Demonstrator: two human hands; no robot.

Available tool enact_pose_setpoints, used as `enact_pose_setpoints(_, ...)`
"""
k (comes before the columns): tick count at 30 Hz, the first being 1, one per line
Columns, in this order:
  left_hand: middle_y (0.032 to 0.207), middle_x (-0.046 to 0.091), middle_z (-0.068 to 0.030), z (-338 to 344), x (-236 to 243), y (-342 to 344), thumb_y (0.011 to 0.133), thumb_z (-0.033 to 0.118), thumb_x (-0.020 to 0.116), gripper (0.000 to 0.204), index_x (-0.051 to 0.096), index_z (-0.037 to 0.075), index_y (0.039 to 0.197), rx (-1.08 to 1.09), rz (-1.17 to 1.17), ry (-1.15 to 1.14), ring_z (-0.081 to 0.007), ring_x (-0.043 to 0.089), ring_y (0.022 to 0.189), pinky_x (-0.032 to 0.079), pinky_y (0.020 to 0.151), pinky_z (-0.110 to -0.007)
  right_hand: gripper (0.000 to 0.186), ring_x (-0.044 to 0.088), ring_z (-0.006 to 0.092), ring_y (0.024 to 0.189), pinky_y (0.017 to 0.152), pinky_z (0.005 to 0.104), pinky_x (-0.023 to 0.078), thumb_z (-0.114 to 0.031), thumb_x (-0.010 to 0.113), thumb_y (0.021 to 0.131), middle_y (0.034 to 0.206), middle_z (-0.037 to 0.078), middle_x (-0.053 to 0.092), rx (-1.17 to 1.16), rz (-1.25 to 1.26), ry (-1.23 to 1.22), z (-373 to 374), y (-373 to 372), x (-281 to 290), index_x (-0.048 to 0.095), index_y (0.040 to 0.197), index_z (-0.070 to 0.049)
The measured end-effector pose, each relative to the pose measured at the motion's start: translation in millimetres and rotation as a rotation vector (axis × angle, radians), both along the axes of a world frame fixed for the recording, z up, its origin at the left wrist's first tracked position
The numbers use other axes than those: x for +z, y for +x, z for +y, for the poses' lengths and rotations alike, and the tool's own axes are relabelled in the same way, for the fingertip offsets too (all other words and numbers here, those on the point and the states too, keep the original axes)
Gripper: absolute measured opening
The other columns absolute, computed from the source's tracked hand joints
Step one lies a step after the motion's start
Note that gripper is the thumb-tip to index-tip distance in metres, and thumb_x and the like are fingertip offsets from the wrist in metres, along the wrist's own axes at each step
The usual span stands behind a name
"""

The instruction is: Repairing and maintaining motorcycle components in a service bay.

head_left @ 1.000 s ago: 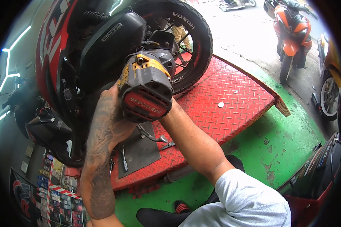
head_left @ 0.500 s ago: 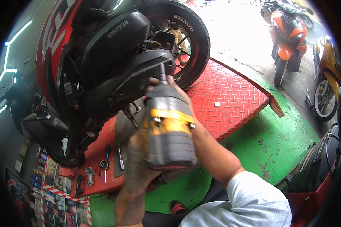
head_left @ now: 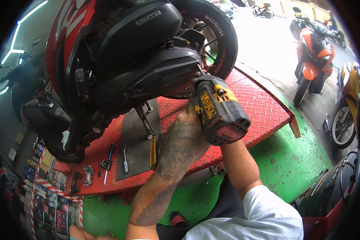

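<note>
My left hand point(head_left: 190, 118) is closed on a black-and-yellow cordless impact wrench point(head_left: 220, 110). My right hand point(head_left: 197, 78) is mostly hidden behind the tool, with fingers curled at its front. The wrench's extension point(head_left: 201, 69) points at the rear of the black engine casing point(head_left: 160, 70), beside the rear wheel point(head_left: 224, 48) of a red and black scooter point(head_left: 68, 48). I cannot tell whether it is seated on a bolt. Under the scooter, its stand point(head_left: 146, 120) reaches down to a dark mat point(head_left: 128, 164) on a red checker-plate lift point(head_left: 256, 104).
A ratchet point(head_left: 125, 158), blue-handled tool point(head_left: 110, 152), metal part point(head_left: 88, 176) and long yellow-black tool point(head_left: 154, 154) lie at the lift's left. Scooters stand right point(head_left: 310, 68) and far left point(head_left: 26, 80). A display case point(head_left: 62, 216) stands lower left, near another person's limb point(head_left: 84, 234).
The wrench, held by both my hands, dropped and tilted, then moved right with its extension toward the casing's rear. The view has shifted, exposing more of the mat and loose tools.
</note>
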State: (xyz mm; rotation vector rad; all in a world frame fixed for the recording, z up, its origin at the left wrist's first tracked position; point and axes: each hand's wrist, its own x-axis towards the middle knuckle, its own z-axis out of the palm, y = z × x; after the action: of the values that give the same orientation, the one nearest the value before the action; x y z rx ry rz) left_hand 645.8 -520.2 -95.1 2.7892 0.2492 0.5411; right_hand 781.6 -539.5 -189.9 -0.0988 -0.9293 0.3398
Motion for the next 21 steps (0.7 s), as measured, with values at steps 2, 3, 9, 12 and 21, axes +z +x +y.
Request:
enact_pose_setpoints(2, 0.108, 0.065, -0.0158, -3.0, 13.1, 4.9, 0.080, 0.007, 0.071, 0.049, 0.048, -0.003, 0.122, -0.001, 0.016, 0.017, -0.0273, 0.065, 0.101, 0.053, 0.087, -0.036, 0.048, 0.055, 0.0198, 0.117, 0.098, 0.0347, 0.049, -0.017, 0.048, 0.100, 0.139, 0.010, 0.049, -0.147, -0.095, -0.048, -2.1, 4.2, 7.8, 0.036, 0.145, -0.005)
enact_pose_setpoints(3, 0.104, 0.065, -0.0172, -3.4, 18.8, 5.9, 0.081, 0.009, 0.071, 0.052, 0.046, -0.004, 0.124, -0.008, 0.047, 0.031, -0.0293, 0.066, 0.098, 0.054, 0.085, -0.037, 0.048, 0.055, 0.0205, 0.117, 0.098, 0.0342, 0.048, -0.017, 0.047, 0.100, 0.138, 0.011, 0.049, -0.046, -0.034, 0.003, 0.2, 3.6, 12.6, 0.035, 0.145, -0.003)
enact_pose_setpoints(9, 0.092, 0.067, -0.0215, 10.9, 21.2, -7.6, 0.081, 0.014, 0.070, 0.061, 0.040, -0.007, 0.129, 0.022, 0.123, 0.042, -0.0352, 0.068, 0.090, 0.056, 0.078, -0.042, 0.049, 0.053, 0.0221, 0.119, 0.101, 0.0341, 0.046, -0.019, 0.047, 0.100, 0.139, 0.014, 0.048, 0.103, 0.024, 0.014, 10.1, -0.1, 1.9, 0.035, 0.144, -0.001)
enact_pose_setpoints(12, 0.092, 0.067, -0.0215, 21.1, 8.0, -5.6, 0.081, 0.015, 0.070, 0.062, 0.039, -0.007, 0.130, 0.067, 0.142, -0.015, -0.0353, 0.068, 0.089, 0.056, 0.077, -0.042, 0.049, 0.051, 0.0228, 0.121, 0.103, 0.0345, 0.045, -0.021, 0.047, 0.100, 0.140, 0.014, 0.047, 0.148, 0.066, -0.032, 34.9, -3.9, -4.5, 0.036, 0.143, -0.001)
enact_pose_setpoints(21, 0.091, 0.067, -0.0216, 17.9, -4.0, 13.1, 0.082, 0.016, 0.069, 0.066, 0.034, -0.007, 0.133, 0.087, 0.133, -0.083, -0.0356, 0.069, 0.087, 0.057, 0.075, -0.042, 0.051, 0.047, 0.0247, 0.127, 0.107, 0.0356, 0.041, -0.026, 0.047, 0.099, 0.142, 0.017, 0.043, 0.162, 0.124, -0.079, 1.9, 37.8, -36.6, 0.037, 0.141, 0.001)
